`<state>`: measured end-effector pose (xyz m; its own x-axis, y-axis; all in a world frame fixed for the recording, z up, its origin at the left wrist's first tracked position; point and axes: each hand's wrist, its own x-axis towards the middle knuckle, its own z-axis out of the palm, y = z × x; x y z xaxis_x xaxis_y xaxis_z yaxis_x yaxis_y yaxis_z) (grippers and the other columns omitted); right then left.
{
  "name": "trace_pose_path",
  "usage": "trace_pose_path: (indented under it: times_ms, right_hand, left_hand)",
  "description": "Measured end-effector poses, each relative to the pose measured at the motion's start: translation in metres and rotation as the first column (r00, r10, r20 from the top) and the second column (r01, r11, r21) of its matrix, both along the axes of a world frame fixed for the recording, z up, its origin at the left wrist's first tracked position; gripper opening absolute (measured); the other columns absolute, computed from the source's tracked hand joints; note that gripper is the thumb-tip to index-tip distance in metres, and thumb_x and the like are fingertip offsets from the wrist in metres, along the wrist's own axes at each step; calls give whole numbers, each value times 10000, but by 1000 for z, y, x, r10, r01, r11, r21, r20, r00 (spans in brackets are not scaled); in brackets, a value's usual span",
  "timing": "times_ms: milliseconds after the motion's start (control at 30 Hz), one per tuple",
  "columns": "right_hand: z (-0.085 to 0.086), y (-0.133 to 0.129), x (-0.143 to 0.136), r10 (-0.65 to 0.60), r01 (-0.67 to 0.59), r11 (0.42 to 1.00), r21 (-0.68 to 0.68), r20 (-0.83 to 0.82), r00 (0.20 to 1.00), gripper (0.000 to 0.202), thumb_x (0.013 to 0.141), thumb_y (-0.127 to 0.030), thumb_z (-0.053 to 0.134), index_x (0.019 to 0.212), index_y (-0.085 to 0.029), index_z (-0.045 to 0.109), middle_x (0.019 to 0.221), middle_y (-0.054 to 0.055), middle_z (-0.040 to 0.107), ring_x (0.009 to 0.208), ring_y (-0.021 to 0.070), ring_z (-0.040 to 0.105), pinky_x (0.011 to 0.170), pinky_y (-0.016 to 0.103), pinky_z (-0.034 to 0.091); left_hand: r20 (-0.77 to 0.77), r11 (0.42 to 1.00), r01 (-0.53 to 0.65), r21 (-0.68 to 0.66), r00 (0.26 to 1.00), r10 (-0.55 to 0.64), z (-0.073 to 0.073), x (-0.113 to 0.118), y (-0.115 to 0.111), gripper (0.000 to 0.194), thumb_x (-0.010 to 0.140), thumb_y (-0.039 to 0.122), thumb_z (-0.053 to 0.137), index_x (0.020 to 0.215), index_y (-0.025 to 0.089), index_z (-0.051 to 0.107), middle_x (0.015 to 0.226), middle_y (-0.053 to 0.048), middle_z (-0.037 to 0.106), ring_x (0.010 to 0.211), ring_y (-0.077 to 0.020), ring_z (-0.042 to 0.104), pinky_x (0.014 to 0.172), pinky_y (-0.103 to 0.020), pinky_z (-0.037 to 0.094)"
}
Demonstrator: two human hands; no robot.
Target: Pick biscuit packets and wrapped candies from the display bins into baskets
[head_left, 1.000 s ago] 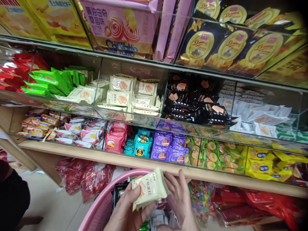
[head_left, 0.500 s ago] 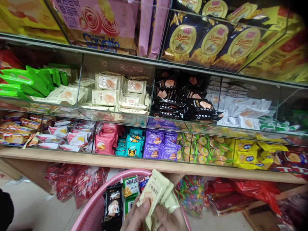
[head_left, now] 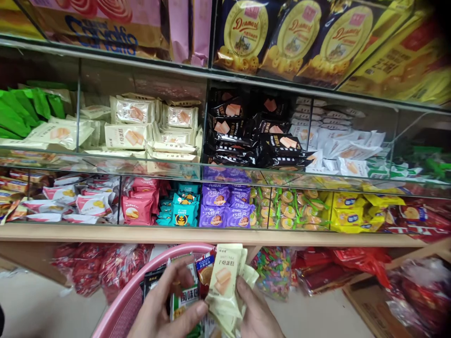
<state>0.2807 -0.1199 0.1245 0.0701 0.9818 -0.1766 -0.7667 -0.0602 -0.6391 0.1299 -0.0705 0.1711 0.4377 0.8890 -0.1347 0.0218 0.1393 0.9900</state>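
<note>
Low in the head view, my right hand (head_left: 259, 307) grips a small bunch of cream-coloured wrapped cakes (head_left: 225, 272), held upright above a pink basket (head_left: 121, 295). My left hand (head_left: 158, 307) has its fingers apart, with its thumb tip at the lower left edge of the bunch. Behind those fingers, partly covered, are green-and-white snack packets (head_left: 183, 298) in the basket. Beside them lie a black packet (head_left: 152, 278) and a blue-and-red packet (head_left: 205, 266).
Glass-fronted shelves hold cream packets (head_left: 128, 136), black packets (head_left: 229, 126) and white packets (head_left: 359, 145). Below are purple packets (head_left: 213, 216) and teal packets (head_left: 185, 213) above a wooden ledge (head_left: 169, 233). Red bagged goods (head_left: 123, 267) and a cardboard box (head_left: 369, 305) sit underneath.
My left hand has come away from the front of the cream packets and spread its fingers to the left. The right hand keeps the bunch, now turned more upright. The view has shifted right.
</note>
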Motion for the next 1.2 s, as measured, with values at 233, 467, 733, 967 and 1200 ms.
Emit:
trace_pose_path:
  times_ms: [233,467,733,967,1200]
  right_hand:
    - [8,-10,-10,275,-275,961,-31,-15,961,435,640,-365,727,1015,-179,609,873,57,686,871,226,636,758,355,482]
    - [2,-13,-9,220,-231,970,-78,-121,968,362,723,-387,663,1005,-166,615,881,45,693,841,173,640,803,310,450]
    - [7,-10,-17,259,-289,952,-99,-239,936,340,779,-369,600,1033,-143,611,870,61,699,825,190,640,749,318,475]
    - [9,-12,-19,156,-169,975,-147,-97,983,289,767,-329,636,1002,-160,628,892,48,702,791,143,644,754,256,460]
    - [13,-11,-11,188,-219,958,-186,-172,967,362,768,-390,619,1022,-133,615,808,52,703,746,161,649,705,274,472]
  left_hand:
    - [-141,899,408,159,911,-388,36,-5,15,861,451,156,782,1249,303,497,1357,-28,450,1308,-323,278,1058,-435,248]
    - [31,958,275,77,960,-278,36,-9,16,777,476,179,729,1226,242,536,1233,-63,567,1211,-315,426,985,-391,373]
    - [-97,936,315,158,948,-303,37,-13,16,846,487,149,745,1281,252,472,1274,-50,534,1228,-304,408,997,-368,365]
    - [-309,824,517,234,843,-441,20,-13,11,995,505,209,779,1371,295,297,1450,-30,297,1343,-321,184,1078,-451,213]
    - [-520,680,623,388,756,-396,19,-15,20,985,683,232,627,1417,303,-24,1471,-23,249,1318,-252,272,1060,-409,300]
